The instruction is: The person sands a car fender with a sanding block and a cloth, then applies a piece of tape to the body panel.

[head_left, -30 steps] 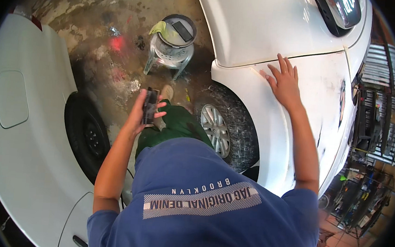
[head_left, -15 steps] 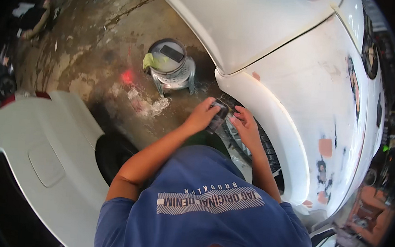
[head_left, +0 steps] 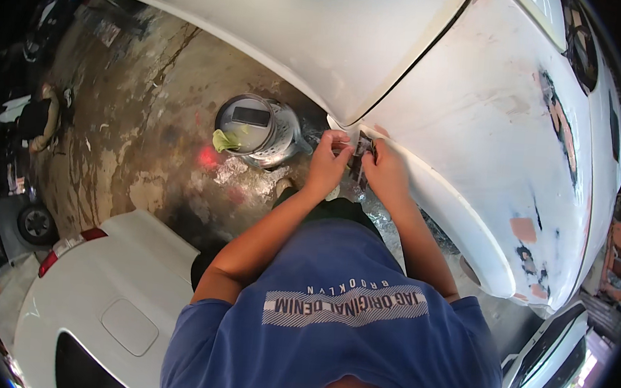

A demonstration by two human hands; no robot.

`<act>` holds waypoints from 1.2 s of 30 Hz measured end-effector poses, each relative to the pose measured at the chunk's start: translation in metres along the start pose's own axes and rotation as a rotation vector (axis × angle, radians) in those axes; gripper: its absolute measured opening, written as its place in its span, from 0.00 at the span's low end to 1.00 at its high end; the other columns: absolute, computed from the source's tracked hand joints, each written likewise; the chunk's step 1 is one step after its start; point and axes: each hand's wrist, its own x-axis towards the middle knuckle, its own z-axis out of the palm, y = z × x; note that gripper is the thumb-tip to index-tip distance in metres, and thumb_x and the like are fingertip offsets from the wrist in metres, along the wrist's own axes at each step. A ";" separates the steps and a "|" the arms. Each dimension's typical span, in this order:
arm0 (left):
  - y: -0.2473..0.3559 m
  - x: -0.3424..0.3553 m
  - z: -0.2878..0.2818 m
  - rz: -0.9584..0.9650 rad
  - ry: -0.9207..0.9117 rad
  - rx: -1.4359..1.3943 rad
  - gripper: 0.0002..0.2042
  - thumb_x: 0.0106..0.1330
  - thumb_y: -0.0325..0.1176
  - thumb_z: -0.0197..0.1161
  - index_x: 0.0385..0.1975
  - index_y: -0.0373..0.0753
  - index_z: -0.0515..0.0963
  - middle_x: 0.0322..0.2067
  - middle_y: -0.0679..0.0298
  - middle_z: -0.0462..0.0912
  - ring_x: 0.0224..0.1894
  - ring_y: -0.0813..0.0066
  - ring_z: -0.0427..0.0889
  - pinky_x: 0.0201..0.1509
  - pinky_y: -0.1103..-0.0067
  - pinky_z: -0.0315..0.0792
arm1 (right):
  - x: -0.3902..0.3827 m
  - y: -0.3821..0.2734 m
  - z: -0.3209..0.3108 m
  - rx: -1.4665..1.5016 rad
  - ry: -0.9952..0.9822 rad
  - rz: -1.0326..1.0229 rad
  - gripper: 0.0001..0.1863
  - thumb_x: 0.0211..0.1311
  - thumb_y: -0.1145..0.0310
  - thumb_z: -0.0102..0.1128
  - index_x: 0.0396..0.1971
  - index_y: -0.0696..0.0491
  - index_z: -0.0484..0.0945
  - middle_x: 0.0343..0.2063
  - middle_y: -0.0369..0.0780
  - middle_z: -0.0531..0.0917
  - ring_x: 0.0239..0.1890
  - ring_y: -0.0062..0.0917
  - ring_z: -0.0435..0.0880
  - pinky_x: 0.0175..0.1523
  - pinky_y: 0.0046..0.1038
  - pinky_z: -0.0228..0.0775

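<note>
My left hand (head_left: pixel 327 162) and my right hand (head_left: pixel 384 172) meet at the lower edge of a white car's fender (head_left: pixel 456 191), fingers closed around a small dark object (head_left: pixel 362 153) whose details are mostly hidden by them. The panel beside my right hand has pinkish filler patches and dark scrapes. Just left of my hands, a metal stool (head_left: pixel 290 130) carries a round bucket (head_left: pixel 222 118) with a dark phone-like slab (head_left: pixel 251 116) and a pale yellow-green cloth (head_left: pixel 226 141) on it.
A second white car (head_left: pixel 78 278) stands behind me at lower left, close by. A dark car's wheel (head_left: pixel 37 223) and someone or something in beige and black (head_left: pixel 43 118) are at the far left. The stained concrete floor (head_left: pixel 144 86) lies between the cars.
My right hand has left the panel and joined my left at the dark object; both have since moved up to the fender's edge. The view has swung, shifting the cars and bucket.
</note>
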 end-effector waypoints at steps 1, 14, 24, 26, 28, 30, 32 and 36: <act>-0.002 0.001 0.001 -0.003 -0.017 0.004 0.17 0.69 0.22 0.60 0.57 0.34 0.69 0.52 0.55 0.78 0.51 0.70 0.79 0.57 0.74 0.74 | 0.003 0.001 0.001 -0.118 0.063 -0.039 0.11 0.61 0.68 0.58 0.41 0.57 0.79 0.27 0.51 0.84 0.30 0.49 0.84 0.36 0.47 0.76; -0.021 0.046 -0.032 0.285 -0.490 0.253 0.28 0.70 0.20 0.54 0.71 0.35 0.62 0.60 0.48 0.74 0.54 0.60 0.80 0.62 0.72 0.72 | 0.019 -0.008 0.046 -0.224 0.227 0.188 0.11 0.68 0.66 0.56 0.41 0.58 0.73 0.22 0.54 0.82 0.27 0.53 0.84 0.33 0.51 0.75; -0.020 0.077 -0.040 0.287 -0.636 0.259 0.28 0.67 0.19 0.52 0.70 0.31 0.63 0.56 0.48 0.73 0.56 0.53 0.76 0.63 0.70 0.70 | 0.032 -0.021 0.064 -0.418 0.386 0.303 0.12 0.67 0.59 0.60 0.32 0.52 0.76 0.22 0.49 0.83 0.25 0.48 0.85 0.31 0.48 0.77; -0.016 0.078 -0.040 0.265 -0.643 0.237 0.29 0.65 0.18 0.52 0.69 0.30 0.63 0.55 0.47 0.74 0.56 0.53 0.76 0.63 0.70 0.70 | 0.032 -0.025 0.065 -0.424 0.392 0.332 0.11 0.67 0.60 0.59 0.32 0.52 0.76 0.22 0.49 0.84 0.25 0.47 0.85 0.32 0.48 0.77; -0.010 0.079 -0.038 0.242 -0.646 0.214 0.29 0.64 0.16 0.51 0.69 0.29 0.64 0.54 0.47 0.74 0.56 0.53 0.75 0.62 0.70 0.69 | 0.032 -0.028 0.065 -0.428 0.389 0.328 0.09 0.66 0.61 0.59 0.33 0.50 0.77 0.22 0.47 0.84 0.25 0.46 0.86 0.32 0.48 0.77; -0.007 0.078 -0.036 0.289 -0.615 0.240 0.29 0.61 0.15 0.49 0.67 0.28 0.66 0.52 0.47 0.74 0.54 0.52 0.75 0.61 0.69 0.69 | 0.032 -0.028 0.065 -0.436 0.351 0.338 0.09 0.66 0.61 0.59 0.34 0.50 0.77 0.22 0.47 0.84 0.25 0.46 0.86 0.32 0.48 0.77; -0.004 0.081 -0.037 0.230 -0.634 0.264 0.30 0.61 0.15 0.48 0.67 0.28 0.66 0.55 0.47 0.73 0.57 0.53 0.74 0.64 0.69 0.68 | 0.033 -0.029 0.064 -0.443 0.314 0.342 0.08 0.66 0.61 0.59 0.34 0.49 0.78 0.22 0.47 0.84 0.25 0.46 0.86 0.32 0.48 0.77; -0.006 0.080 -0.033 0.233 -0.571 0.220 0.28 0.59 0.14 0.48 0.64 0.27 0.69 0.49 0.46 0.74 0.52 0.51 0.75 0.59 0.69 0.70 | 0.036 -0.031 0.061 -0.448 0.366 0.308 0.09 0.66 0.61 0.58 0.31 0.50 0.78 0.23 0.46 0.84 0.25 0.46 0.85 0.32 0.48 0.77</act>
